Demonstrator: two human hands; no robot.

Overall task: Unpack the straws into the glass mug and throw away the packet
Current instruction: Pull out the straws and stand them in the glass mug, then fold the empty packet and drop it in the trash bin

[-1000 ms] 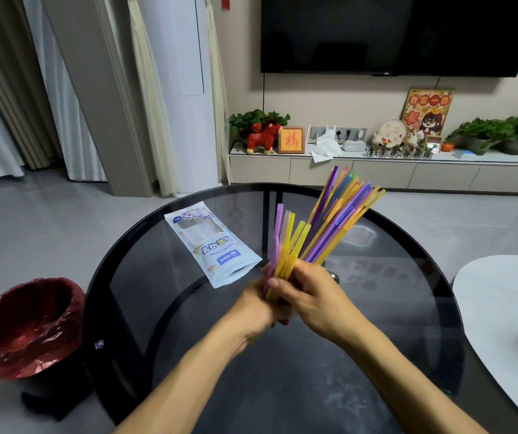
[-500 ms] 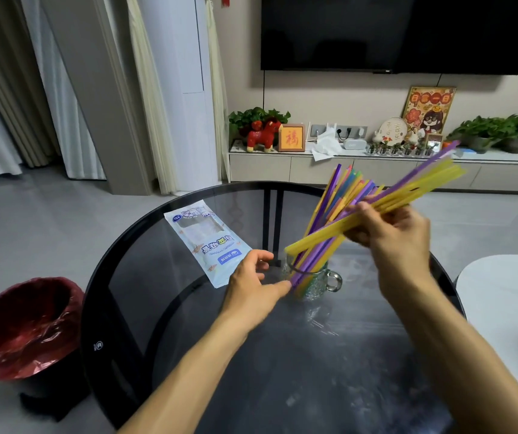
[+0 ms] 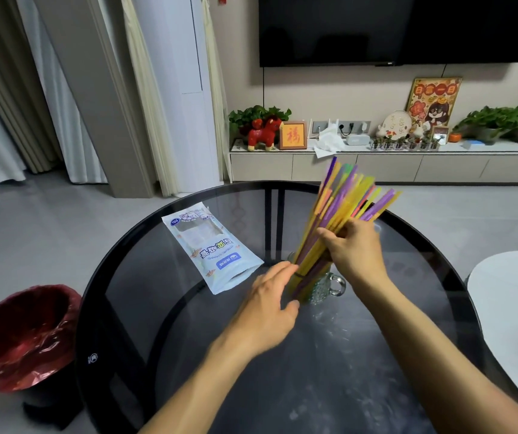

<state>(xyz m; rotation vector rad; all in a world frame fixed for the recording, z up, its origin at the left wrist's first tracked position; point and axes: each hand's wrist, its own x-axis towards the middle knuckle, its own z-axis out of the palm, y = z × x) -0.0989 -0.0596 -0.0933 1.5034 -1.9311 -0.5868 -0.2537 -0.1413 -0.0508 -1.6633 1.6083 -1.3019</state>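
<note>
Standing on the floor at the far left, the bin (image 3: 22,336) with its red liner is open at the top and close beside the counter (image 3: 145,277), which I judge convenient for the last step of the task; the packet (image 3: 212,247) lies flat on the dark glass, apart from both hands, its torn mouth turned toward the person, and it looks empty, though I cannot be sure of this; it is not yet thrown away.

Further right, the left hand (image 3: 270,311) reaches toward the glass mug (image 3: 321,285); its fingers (image 3: 278,270) are spread and hold nothing, the tips just beside the rim and the lower ends of the straws (image 3: 342,205), probably to keep the mug from tipping; whether they touch the glass I cannot tell, because the hand is blurred.

The mug stands upright on the counter with its handle turned to the right; the straws are already inside it with their lower ends, and they fan out up and to the right.

The right hand (image 3: 353,249) has its fingers closed around the middle of the bundle; I judge it guides the last straws down so that they do not scatter.
</note>
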